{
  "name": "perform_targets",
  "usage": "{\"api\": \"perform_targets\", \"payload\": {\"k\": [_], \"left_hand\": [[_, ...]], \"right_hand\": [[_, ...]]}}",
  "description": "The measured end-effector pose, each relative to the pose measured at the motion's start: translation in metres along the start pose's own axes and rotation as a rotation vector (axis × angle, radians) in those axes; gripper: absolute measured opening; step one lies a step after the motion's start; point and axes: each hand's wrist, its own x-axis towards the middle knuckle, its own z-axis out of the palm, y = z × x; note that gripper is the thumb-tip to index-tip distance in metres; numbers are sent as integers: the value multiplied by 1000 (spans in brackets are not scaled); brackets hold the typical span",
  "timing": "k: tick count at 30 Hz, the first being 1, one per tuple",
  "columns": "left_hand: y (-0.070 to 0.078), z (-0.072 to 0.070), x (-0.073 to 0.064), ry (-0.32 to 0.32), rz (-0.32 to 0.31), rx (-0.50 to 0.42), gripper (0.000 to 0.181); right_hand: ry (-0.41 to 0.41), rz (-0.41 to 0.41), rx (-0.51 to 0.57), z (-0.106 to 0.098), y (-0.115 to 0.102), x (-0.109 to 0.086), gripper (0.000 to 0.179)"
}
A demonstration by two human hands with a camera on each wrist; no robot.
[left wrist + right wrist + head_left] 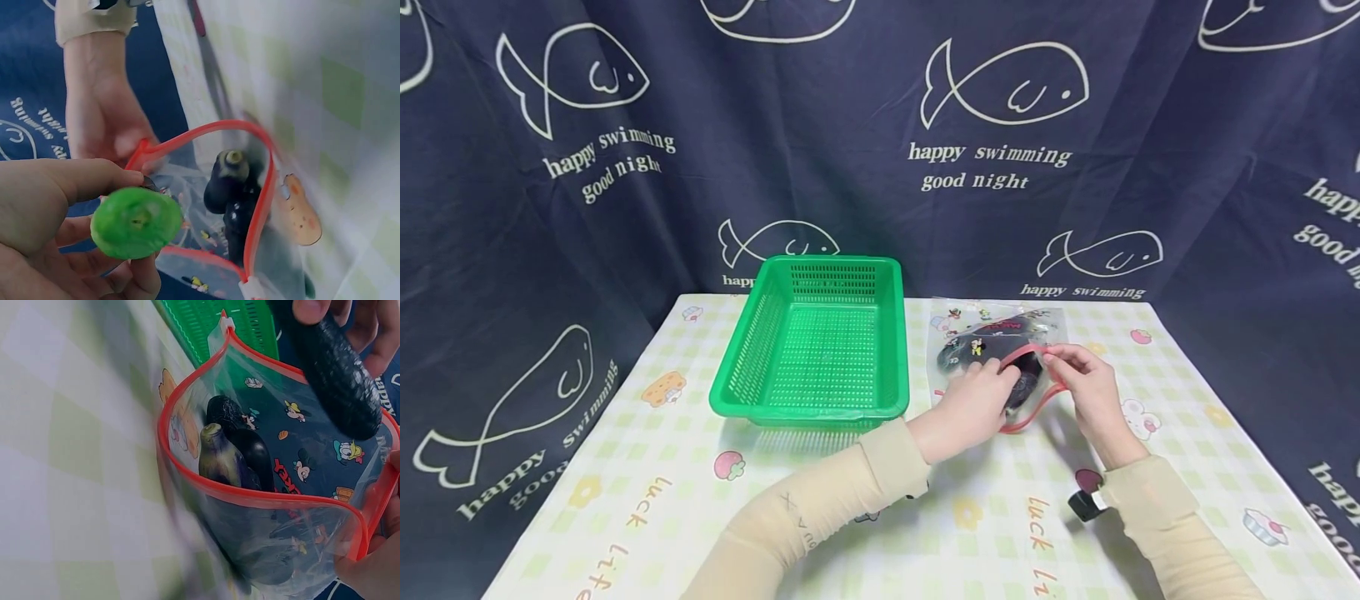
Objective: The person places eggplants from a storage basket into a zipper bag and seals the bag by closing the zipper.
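My left hand (970, 404) holds a dark green, bumpy cucumber (340, 375) over the mouth of a clear zip bag (942, 321) printed with cartoon figures. The cucumber's bright green end (136, 222) faces the left wrist camera. With fingers and thumb, my right hand (1093, 396) pinches one corner of the bag's red zip edge (275, 499), and the mouth gapes wide. Inside the bag lie a purple-green eggplant (219, 456), a smooth, glossy dark one (253, 453) beside it, and a bumpy dark vegetable (225, 411) behind them.
A green plastic basket (808, 414) with slotted walls stands left of the bag. Under both is a checked, cartoon-printed tablecloth (670, 500). A dark blue curtain (865, 125) with fish drawings hangs behind the table.
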Motion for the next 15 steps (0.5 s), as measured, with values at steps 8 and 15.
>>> {"api": "perform_targets", "payload": {"k": [8, 15], "left_hand": [[10, 15, 3, 17, 10, 44, 38], [15, 29, 7, -17, 2, 61, 34]], "right_hand": [[-6, -4, 19, 1, 1, 0, 9], [-4, -4, 26, 2, 1, 0, 10]]}}
